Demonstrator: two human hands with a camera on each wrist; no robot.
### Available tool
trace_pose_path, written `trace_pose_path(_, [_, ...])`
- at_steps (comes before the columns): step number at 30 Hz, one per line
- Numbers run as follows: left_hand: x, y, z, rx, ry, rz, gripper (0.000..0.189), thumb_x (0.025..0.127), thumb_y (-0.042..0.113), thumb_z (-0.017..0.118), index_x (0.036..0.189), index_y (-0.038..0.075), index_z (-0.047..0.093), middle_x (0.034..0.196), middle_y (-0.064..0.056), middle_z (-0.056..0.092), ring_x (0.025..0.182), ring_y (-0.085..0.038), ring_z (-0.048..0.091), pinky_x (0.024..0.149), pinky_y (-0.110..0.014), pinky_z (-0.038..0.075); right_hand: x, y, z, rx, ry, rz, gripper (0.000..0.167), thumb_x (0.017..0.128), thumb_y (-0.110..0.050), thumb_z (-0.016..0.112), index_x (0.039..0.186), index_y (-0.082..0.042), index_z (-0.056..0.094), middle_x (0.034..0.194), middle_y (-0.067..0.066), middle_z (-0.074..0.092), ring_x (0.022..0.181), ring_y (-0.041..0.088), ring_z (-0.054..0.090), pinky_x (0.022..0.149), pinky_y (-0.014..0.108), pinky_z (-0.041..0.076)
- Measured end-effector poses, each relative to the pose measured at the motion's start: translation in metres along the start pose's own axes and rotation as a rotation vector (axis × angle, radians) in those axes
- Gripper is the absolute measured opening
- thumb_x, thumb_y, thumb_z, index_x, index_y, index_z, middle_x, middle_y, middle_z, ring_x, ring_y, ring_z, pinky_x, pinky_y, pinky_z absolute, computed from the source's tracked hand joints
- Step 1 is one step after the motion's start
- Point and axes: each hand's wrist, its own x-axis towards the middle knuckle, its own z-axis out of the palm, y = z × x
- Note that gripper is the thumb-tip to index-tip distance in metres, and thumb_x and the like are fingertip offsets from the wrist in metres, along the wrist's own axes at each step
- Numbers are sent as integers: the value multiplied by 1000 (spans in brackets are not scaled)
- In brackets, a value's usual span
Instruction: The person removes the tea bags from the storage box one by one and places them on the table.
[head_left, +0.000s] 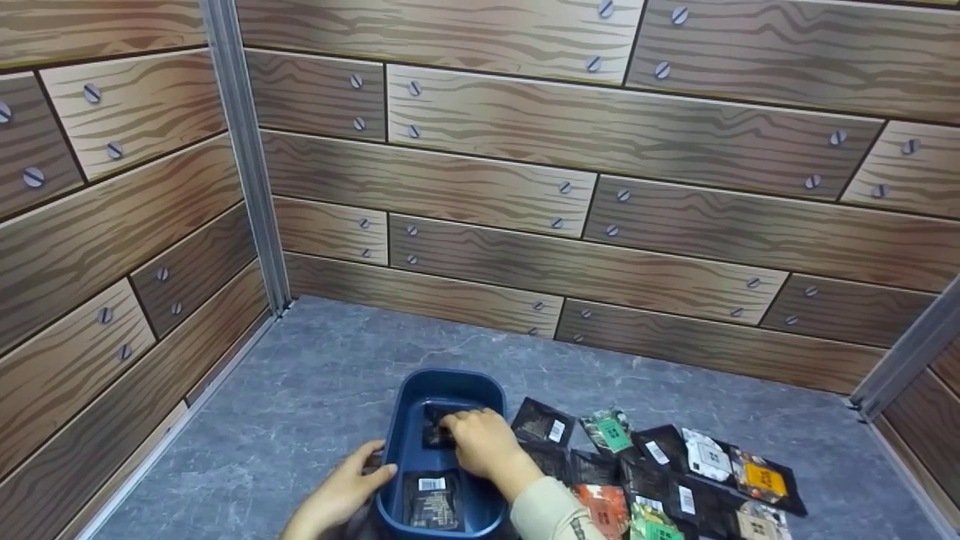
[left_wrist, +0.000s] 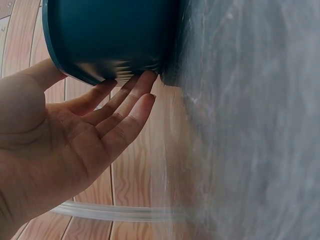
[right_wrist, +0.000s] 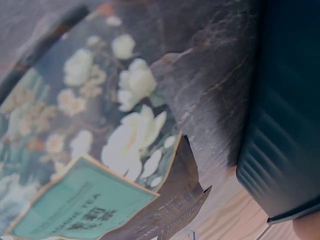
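Observation:
A dark blue plastic bin (head_left: 391, 450) with rounded corners stands on the grey surface. My left hand (head_left: 346, 480) grips its left wall, thumb at the rim; the left wrist view shows the fingers of this hand (left_wrist: 85, 125) against the outside. Over the bin's right rim reaches my right hand (head_left: 484, 446), its curled fingers pinching a black tea packet (head_left: 433, 429) low inside the far half. The fingers partly cover that packet. Another black tea packet (head_left: 432, 506), with a white barcode label, lies in the near half.
Right of the bin, several tea packets lie spread and overlapping, among them a green jasmine tea packet (right_wrist: 95, 195), a red packet (head_left: 602, 510), a white packet (head_left: 706, 454) and an orange packet (head_left: 761, 476). Wood-patterned walls (head_left: 480, 165) enclose the surface.

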Motion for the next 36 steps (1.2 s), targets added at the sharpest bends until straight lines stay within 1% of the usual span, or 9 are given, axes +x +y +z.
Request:
trace_pose_path(3, [-1, 0, 0, -5, 2, -1, 57, 103, 19, 54, 142, -18, 33, 128, -32, 53, 117, -46, 54, 87, -50, 54, 0, -1, 0, -15, 29, 6, 26, 79, -12, 69, 105, -13, 70, 92, 2, 71, 83, 21, 68, 71, 36, 54])
trace_pose_path(6, [-2, 0, 0, -3, 10, 13, 56, 103, 18, 54, 141, -18, 33, 127, -32, 53, 117, -46, 54, 87, -50, 54, 1, 0, 0, -18, 69, 17, 25, 80, -13, 69, 105, -13, 70, 91, 2, 72, 81, 21, 68, 69, 37, 54])
trace_pose_path(12, [-3, 0, -1, 3, 16, 54, 53, 103, 15, 54, 139, -19, 35, 127, -35, 53, 115, -47, 55, 87, -50, 55, 2, 1, -4, -36, 212, 8, 20, 80, -12, 72, 99, -12, 71, 86, 0, 73, 73, 20, 65, 65, 36, 51])
trace_pose_path(17, [-2, -1, 0, 8, 11, 36, 55, 103, 17, 54, 140, -19, 34, 128, -35, 51, 117, -48, 54, 87, -50, 54, -2, 2, -12, -42, 293, -9, 17, 79, -10, 71, 96, -13, 72, 81, -1, 72, 69, 19, 63, 59, 34, 49])
trace_pose_path(21, [-2, -1, 0, 19, 11, 31, 56, 103, 18, 54, 140, -19, 34, 128, -35, 51, 117, -48, 53, 87, -50, 54, -7, 2, -18, -22, 346, -43, 17, 78, -8, 72, 95, -13, 72, 80, -2, 72, 66, 18, 62, 57, 32, 48])
trace_pose_path(26, [-3, 0, 0, 22, 5, 35, 57, 102, 17, 54, 140, -20, 33, 128, -36, 51, 118, -49, 52, 88, -51, 54, -20, 2, -28, -15, 454, -110, 20, 75, -6, 70, 94, -14, 73, 81, -3, 72, 67, 16, 62, 57, 31, 47])
trace_pose_path(29, [-3, 0, 0, 25, 11, 39, 56, 102, 16, 54, 140, -20, 33, 128, -35, 51, 118, -49, 52, 89, -51, 53, -30, 2, -36, -6, 519, -149, 21, 77, -5, 68, 96, -13, 73, 83, -3, 72, 69, 15, 62, 58, 30, 48])
trace_pose_path(34, [-3, 1, 0, 13, 17, 43, 54, 102, 15, 54, 139, -19, 35, 127, -34, 52, 117, -48, 53, 88, -51, 54, -52, 1, -54, 53, 606, -190, 26, 79, -2, 66, 103, -11, 72, 89, -3, 72, 73, 13, 63, 62, 28, 51])
trace_pose_path(36, [-3, 0, 1, 10, 20, 38, 53, 102, 15, 54, 139, -19, 35, 127, -34, 52, 117, -48, 54, 88, -50, 54, -62, 3, -61, 84, 625, -195, 28, 80, -1, 63, 106, -10, 72, 92, -3, 72, 76, 13, 63, 65, 29, 52])
